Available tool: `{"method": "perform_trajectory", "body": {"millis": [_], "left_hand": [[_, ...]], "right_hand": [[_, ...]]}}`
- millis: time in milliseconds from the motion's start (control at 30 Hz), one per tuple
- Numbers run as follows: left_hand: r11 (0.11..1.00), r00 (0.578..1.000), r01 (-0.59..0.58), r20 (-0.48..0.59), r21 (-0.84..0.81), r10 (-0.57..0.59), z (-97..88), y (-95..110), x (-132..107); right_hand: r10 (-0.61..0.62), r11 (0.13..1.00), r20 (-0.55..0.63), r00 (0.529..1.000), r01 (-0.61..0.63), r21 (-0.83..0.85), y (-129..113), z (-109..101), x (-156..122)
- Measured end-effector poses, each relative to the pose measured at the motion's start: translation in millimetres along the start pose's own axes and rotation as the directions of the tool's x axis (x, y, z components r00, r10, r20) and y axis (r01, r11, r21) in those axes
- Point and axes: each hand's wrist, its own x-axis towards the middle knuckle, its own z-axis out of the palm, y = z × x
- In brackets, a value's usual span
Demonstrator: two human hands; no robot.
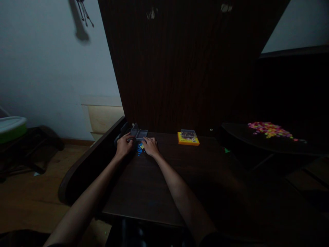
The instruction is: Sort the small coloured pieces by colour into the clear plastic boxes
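Two small hinged clear plastic cases stand close together at the far left of the dark table; the right-hand clear case (pixel 141 134) lies open. My left hand (pixel 125 145) curls its fingers at the left clear case (pixel 133 132), seemingly gripping its near edge. Just in front of the cases lies a little heap of blue and yellow pieces (pixel 140 149), too small to name. My right hand (pixel 150 146) reaches over the heap's right side, fingers apart near the front of the open case. Whether its fingertips touch a piece is too dim to see.
A yellow-orange box (pixel 188 140) with another clear case (pixel 188 133) on top sits at the table's back. Pink and yellow pieces (pixel 269 129) are heaped on a dark surface at right. A raised side board (pixel 89 164) borders the table's left; a tall dark panel (pixel 180 68) stands behind.
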Motion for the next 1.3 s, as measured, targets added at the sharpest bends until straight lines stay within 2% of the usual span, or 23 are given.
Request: {"method": "perform_trajectory", "body": {"millis": [100, 300, 467, 600, 733, 900, 1033, 1300], "left_hand": [[0.994, 0.992, -0.104, -0.065, 0.018, 0.105, 0.9, -3, -20], [0.979, 0.982, -0.189, 0.029, 0.072, 0.187, 18.8, -4, -43], [0.96, 0.962, -0.258, 0.119, 0.111, 0.245, 33.5, 0, -44], [0.953, 0.956, -0.274, 0.141, 0.132, 0.256, 42.9, 8, -42], [0.953, 0.946, -0.282, 0.195, 0.11, 0.257, 50.7, 13, -39], [0.946, 0.938, -0.315, 0.175, 0.078, 0.298, 54.4, 12, -39], [0.942, 0.935, -0.33, 0.154, 0.059, 0.318, 52.9, 12, -41], [0.953, 0.958, -0.278, 0.103, 0.118, 0.266, 50.7, 14, -40]], "right_hand": [[-0.008, 1.0, 0.001, 1.0, 0.008, -0.001, 1, 1, 1], [-0.076, 0.997, 0.014, 0.997, 0.077, -0.012, 3, -1, 4], [-0.146, 0.989, 0.015, 0.989, 0.146, -0.038, 12, -10, 9], [-0.231, 0.939, 0.099, 0.968, 0.249, -0.238, 23, -20, 16], [-0.286, 0.906, 0.131, 0.949, 0.313, -0.285, 28, -29, 26], [-0.381, 0.842, 0.193, 0.904, 0.425, -0.331, 25, -40, 31], [-0.404, 0.807, 0.23, 0.885, 0.463, -0.367, 22, -45, 31], [-0.404, 0.789, 0.247, 0.881, 0.472, -0.394, 10, -35, 36]]}}
